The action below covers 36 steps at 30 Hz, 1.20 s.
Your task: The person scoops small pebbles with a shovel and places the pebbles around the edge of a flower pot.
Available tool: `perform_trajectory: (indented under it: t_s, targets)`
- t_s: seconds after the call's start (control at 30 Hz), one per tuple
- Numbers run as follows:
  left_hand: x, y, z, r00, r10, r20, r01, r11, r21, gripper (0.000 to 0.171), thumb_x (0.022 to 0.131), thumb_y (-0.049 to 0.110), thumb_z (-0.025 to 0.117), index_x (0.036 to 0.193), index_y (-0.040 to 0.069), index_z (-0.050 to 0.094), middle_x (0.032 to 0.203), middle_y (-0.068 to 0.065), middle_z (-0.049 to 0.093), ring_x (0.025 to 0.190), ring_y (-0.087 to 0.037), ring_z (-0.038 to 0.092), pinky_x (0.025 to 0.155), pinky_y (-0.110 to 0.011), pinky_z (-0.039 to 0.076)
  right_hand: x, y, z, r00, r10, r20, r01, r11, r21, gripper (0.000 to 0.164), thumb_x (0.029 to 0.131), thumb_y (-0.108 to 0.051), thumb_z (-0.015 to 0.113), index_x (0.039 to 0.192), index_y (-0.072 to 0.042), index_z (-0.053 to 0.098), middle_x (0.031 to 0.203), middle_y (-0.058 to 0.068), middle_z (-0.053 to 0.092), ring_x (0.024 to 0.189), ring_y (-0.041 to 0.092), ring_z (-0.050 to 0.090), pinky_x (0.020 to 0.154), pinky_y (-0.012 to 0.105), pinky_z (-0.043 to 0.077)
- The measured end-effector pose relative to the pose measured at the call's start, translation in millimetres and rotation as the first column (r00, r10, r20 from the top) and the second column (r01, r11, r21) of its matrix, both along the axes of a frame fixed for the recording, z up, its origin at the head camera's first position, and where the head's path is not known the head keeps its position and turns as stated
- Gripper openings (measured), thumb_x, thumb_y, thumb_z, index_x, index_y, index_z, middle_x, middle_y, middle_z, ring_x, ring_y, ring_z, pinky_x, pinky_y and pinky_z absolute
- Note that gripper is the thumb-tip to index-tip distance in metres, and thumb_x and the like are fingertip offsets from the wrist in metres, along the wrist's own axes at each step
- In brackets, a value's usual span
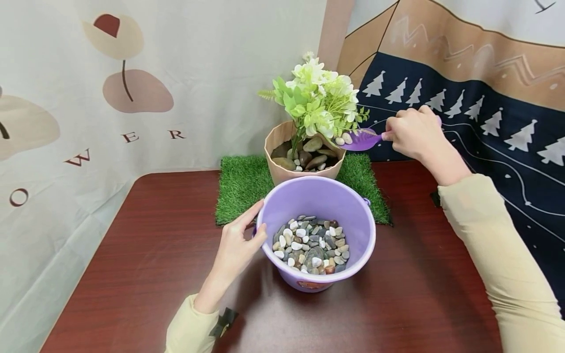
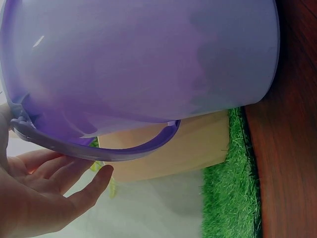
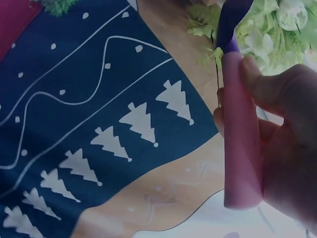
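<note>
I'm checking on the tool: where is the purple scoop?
In the head view, the purple scoop is right of centre, held by the right hand, beside the flowerpot's right rim.

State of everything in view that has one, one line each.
Bucket: upright, partly filled.
Bucket handle: hanging down.
Pebbles: loose in bucket.
Shovel: held, pale pebbles at its tip.
Pot: upright, stones inside.
Flowers: standing in pot.
Mat: flat, under pot.
Left hand: touching bucket rim.
Right hand: gripping shovel.

Head view down into bucket
</note>
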<state>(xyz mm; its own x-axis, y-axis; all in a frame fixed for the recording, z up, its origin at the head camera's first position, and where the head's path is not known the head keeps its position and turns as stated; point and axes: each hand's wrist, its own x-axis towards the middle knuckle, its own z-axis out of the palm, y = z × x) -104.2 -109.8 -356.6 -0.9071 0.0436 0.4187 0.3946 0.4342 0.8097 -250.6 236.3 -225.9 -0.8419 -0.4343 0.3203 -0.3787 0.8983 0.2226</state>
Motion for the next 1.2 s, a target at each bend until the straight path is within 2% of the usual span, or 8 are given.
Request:
perform_trajectory:
  t_s: [0.2,0.4,0.53,0.67,0.8,0.97,1.07,1.2]
  targets:
    - [-0.1,0.5,0.3,1.0,0.001,-0.009,-0.001,1.0,-0.004,0.05,0.079,0.002,0.062,0.128,0.005,0.054,0.129,-0.013,0.055,0.095,-0.028,0.066,0.077,-0.024,0.057,-2.6,-9.6,-8.9,0.979,0.022,-0.201,-0.01,0.998,0.06,0.022,0.082,-0.013,0.058,0.069,0.005,0.054,0.074,0.025,0.055,0.074,0.041,0.051,0.068,0.05,0.038]
    - [-0.4,1.1,0.0,1.0,-0.005,-0.024,0.005,1.0,-0.005,0.05,0.079,0.002,0.063,0.127,0.005,0.054,0.129,-0.013,0.056,0.095,-0.027,0.066,0.078,-0.025,0.057,-2.3,-17.4,-14.4,0.945,0.034,-0.324,-0.001,0.995,0.1,0.012,0.071,0.0,0.058,0.063,0.005,0.05,0.071,0.026,0.054,0.073,0.04,0.05,0.067,0.048,0.038]
    - [-0.3,1.2,0.0,1.0,-0.006,-0.027,0.006,1.0,-0.005,0.049,0.079,0.002,0.062,0.127,0.005,0.054,0.129,-0.014,0.056,0.095,-0.027,0.066,0.078,-0.025,0.057,1.6,-17.1,-17.6,0.93,0.04,-0.364,-0.015,0.997,0.069,0.013,0.071,0.001,0.058,0.062,0.004,0.05,0.07,0.025,0.053,0.072,0.04,0.05,0.067,0.049,0.038]
    - [-0.4,1.4,0.3,1.0,-0.001,-0.028,0.001,1.0,-0.008,0.049,0.079,0.002,0.062,0.127,0.005,0.054,0.129,-0.013,0.056,0.096,-0.027,0.066,0.078,-0.025,0.057,9.6,-13.5,-24.1,0.91,0.061,-0.411,-0.064,0.998,0.007,0.021,0.081,-0.006,0.055,0.063,0.005,0.049,0.068,0.024,0.051,0.07,0.041,0.049,0.065,0.049,0.038]
    - [-0.2,1.4,0.4,1.0,-0.003,-0.03,0.003,1.0,-0.01,0.049,0.079,0.001,0.062,0.127,0.004,0.054,0.129,-0.013,0.056,0.096,-0.027,0.066,0.079,-0.026,0.057,27.1,-11.2,-30.2,0.885,0.081,-0.459,-0.112,0.993,-0.041,0.032,0.088,-0.013,0.049,0.061,0.003,0.045,0.064,0.022,0.048,0.066,0.04,0.048,0.061,0.05,0.036]
    - [0.3,1.2,0.8,1.0,-0.002,-0.023,0.002,1.0,-0.009,0.049,0.079,0.001,0.062,0.127,0.004,0.054,0.129,-0.014,0.056,0.097,-0.027,0.066,0.079,-0.026,0.057,59.2,-16.0,-29.8,0.844,0.126,-0.521,-0.17,0.985,-0.037,0.038,0.093,-0.015,0.039,0.058,0.001,0.041,0.058,0.02,0.045,0.059,0.038,0.046,0.054,0.048,0.033]
    - [0.7,0.6,0.8,1.0,-0.002,-0.019,0.002,1.0,-0.007,0.049,0.079,0.001,0.062,0.128,0.005,0.054,0.129,-0.014,0.056,0.096,-0.027,0.066,0.078,-0.026,0.057,77.0,-24.1,-26.6,0.827,0.169,-0.536,-0.208,0.978,-0.012,0.044,0.096,-0.018,0.03,0.06,0.001,0.043,0.059,0.019,0.046,0.061,0.036,0.047,0.055,0.048,0.035]
    - [0.8,0.0,1.0,1.0,-0.004,-0.015,0.004,1.0,0.001,0.049,0.079,0.001,0.062,0.128,0.005,0.053,0.129,-0.014,0.056,0.097,-0.028,0.065,0.078,-0.025,0.057,93.3,-38.8,-25.4,0.815,0.269,-0.514,-0.282,0.958,0.054,0.043,0.098,-0.019,0.03,0.065,0.002,0.049,0.064,0.017,0.048,0.063,0.034,0.047,0.059,0.046,0.036]
